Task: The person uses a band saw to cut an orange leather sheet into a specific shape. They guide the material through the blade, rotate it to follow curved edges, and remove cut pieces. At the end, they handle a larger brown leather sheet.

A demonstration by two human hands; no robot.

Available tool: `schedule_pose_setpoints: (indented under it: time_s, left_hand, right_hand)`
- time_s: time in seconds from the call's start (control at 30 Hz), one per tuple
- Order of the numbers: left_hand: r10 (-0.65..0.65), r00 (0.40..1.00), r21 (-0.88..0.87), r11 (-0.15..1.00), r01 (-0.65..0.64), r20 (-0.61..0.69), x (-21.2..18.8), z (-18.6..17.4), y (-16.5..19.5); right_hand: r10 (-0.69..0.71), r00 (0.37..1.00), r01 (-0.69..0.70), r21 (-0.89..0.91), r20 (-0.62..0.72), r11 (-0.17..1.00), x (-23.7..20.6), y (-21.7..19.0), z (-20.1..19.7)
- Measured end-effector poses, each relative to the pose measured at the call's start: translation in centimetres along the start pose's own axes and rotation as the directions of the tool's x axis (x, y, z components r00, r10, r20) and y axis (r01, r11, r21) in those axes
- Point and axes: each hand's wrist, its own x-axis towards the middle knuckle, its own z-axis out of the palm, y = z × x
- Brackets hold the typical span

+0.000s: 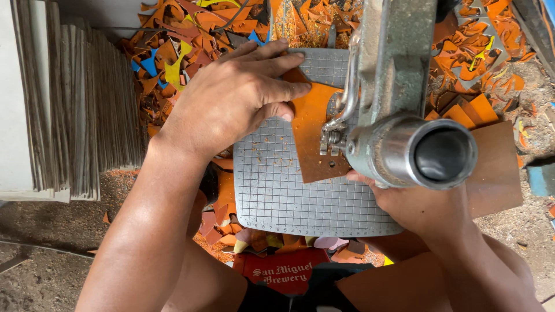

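both hands on an orange sheet at the grey gridded plate

landmark is the grey gridded plate [277, 190] with the ruler marks along its near edge. an orange sheet [312, 136] lies flat on top of it, right under the grey metal machine head [399, 98], whose small metal foot [330, 141] sits on the sheet. left hand [231, 98] presses down on the sheet's far left corner, fingers [283, 89] spread flat, not gripping. right hand [416, 205] is at the plate's right edge, mostly tucked behind the machine, so can't tell what its fingers are doing. orange scraps [191, 40] are heaped beyond the plate, a stack of grey boards [75, 110] stands well off to its left, and a brown sheet [497, 167] lies just right of it.
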Motion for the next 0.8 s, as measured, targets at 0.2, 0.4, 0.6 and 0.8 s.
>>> schedule_pose_setpoints:
  time_s: [0.2,0.4,0.6,0.8]
  left_hand:
    - [-0.046,0.999,0.065,0.997,0.047,-0.025,-0.7,0.1,0.5]
    - [-0.059,0.997,0.124,0.990,0.063,-0.039,-1.1,-0.2,1.0]
    - [-0.110,0.991,0.221,0.967,0.126,-0.081,-2.1,-0.8,2.4]
    - [-0.122,0.986,0.255,0.956,0.147,-0.112,-2.9,-0.8,2.8]
  right_hand:
    - [-0.030,0.999,0.030,0.040,0.012,0.999,0.7,0.3,-0.4]
    - [-0.015,1.000,0.015,-0.007,-0.004,1.000,0.7,1.8,-0.6]
    - [-0.012,1.000,0.013,0.046,-0.019,0.999,1.5,3.3,-0.6]
    - [-0.074,0.997,0.074,-0.014,-0.026,0.997,2.6,4.0,-1.2]
